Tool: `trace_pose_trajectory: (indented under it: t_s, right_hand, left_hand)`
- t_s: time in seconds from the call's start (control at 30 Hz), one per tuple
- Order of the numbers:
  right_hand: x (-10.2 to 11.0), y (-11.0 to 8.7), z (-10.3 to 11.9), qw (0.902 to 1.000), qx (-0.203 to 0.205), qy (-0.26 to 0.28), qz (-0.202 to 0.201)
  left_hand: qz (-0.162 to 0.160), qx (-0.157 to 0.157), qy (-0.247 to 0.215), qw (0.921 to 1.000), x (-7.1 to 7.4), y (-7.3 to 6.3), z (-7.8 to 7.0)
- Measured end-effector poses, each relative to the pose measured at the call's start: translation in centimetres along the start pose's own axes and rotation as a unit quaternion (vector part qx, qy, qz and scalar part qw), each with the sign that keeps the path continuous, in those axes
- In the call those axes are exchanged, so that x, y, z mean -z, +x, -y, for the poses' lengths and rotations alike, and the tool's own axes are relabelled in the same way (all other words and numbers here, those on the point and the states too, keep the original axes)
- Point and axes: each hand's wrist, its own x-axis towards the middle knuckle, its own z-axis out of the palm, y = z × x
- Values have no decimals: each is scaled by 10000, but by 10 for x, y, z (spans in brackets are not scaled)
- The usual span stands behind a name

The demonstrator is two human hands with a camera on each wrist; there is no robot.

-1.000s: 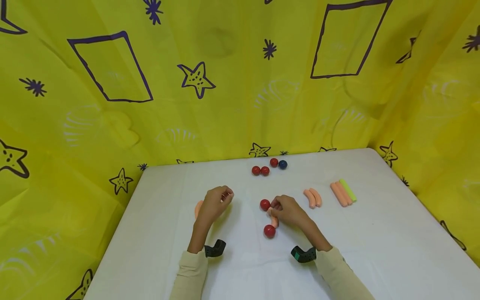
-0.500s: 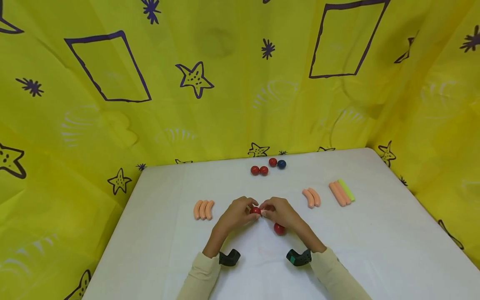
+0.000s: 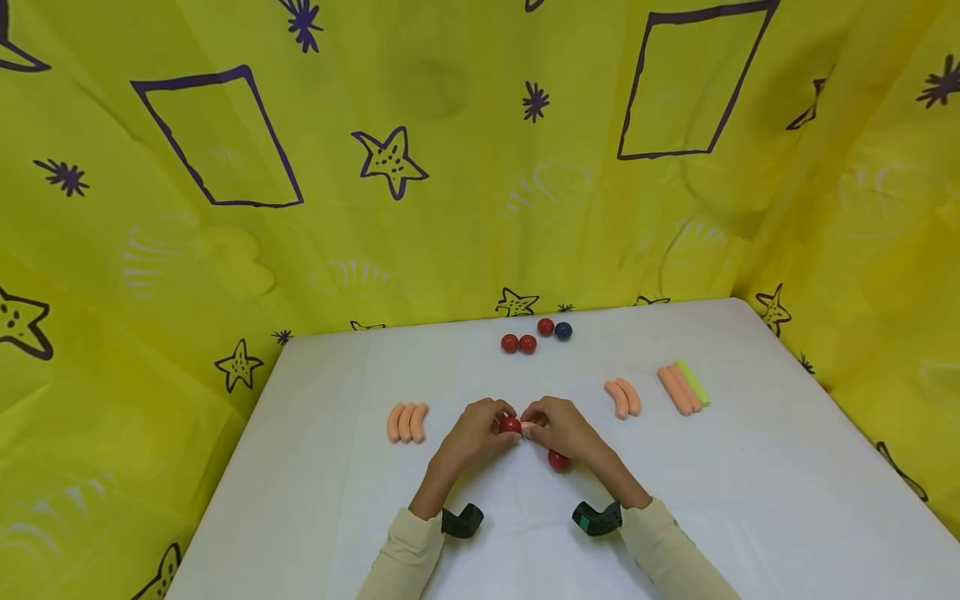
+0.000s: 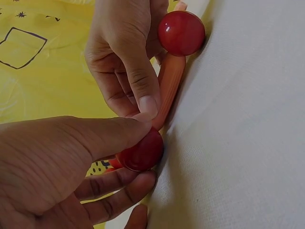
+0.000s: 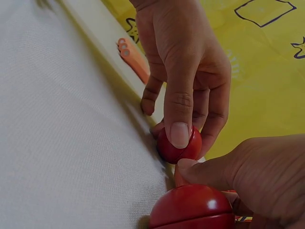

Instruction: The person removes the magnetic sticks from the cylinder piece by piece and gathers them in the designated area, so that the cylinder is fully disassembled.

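Note:
My left hand [image 3: 474, 427] holds a red ball [image 4: 143, 151] between thumb and fingers, low over the white table. Close against it, my right hand [image 3: 566, 429] pinches a peach-coloured toy stick [image 4: 170, 81] near the end that meets this ball. At the stick's other end sits a second red ball [image 4: 181, 33], partly under the right hand in the head view. Thumb and fingertips cover the joint between the first ball and the stick.
Several short curved peach sticks [image 3: 406, 423] lie left; a curved pair [image 3: 622, 398] lies right, beside straight peach sticks [image 3: 678, 390] and a green one [image 3: 692, 382]. Red balls [image 3: 519, 343] and a dark blue ball [image 3: 563, 331] rest at the back, before a yellow curtain [image 3: 450, 250].
My left hand has come in from the left and taken hold of the near red ball. My right hand has shifted slightly left with the stick; the second ball has swung right.

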Motion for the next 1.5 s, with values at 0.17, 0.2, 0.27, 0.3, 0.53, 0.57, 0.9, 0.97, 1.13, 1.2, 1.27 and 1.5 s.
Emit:
trace_pose_trajectory:
  t_s: [0.17,0.2,0.27,0.3,0.53,0.57,0.9,0.97,1.13,1.2,1.27,1.5]
  right_hand:
    - [1,0,1,10000,-99,8,-11]
    - [1,0,1,10000,-74,2,-10]
    - [2,0,0,10000,69,-39,-20]
    - [2,1,-1,9999,131,-54,-17]
    - [1,1,-7,9995,65,-253,-173]
    - [1,1,-7,9995,30,-252,-161]
    - [4,2,-7,9997,66,-173,-132]
    - [4,2,-7,9998,68,-157,-106]
    - [4,2,-9,10000,24,-74,-13]
    - [4,2,-9,10000,-1,-29,13]
    - [5,2,-10,10000,-45,21,44]
    - [4,4,-10,9998,-154,24,97]
  left_hand:
    - [-4,10,-84,10000,0,1,1]
    - [-5,13,-87,10000,0,1,2]
    - [-9,29,-88,10000,0,2,2]
    - [-24,28,-88,10000,1,2,2]
    - [-646,358,186,9971,4,-1,14]
    - [-692,424,168,9966,6,-2,16]
    - [-697,363,66,9969,10,0,20]
    - [-710,357,85,9968,10,0,20]
    - [-770,422,98,9961,9,1,19]
    - [-853,503,70,9951,8,3,19]
    - [-977,615,8,9933,7,6,19]
    - [-1482,1270,-498,9795,7,33,25]
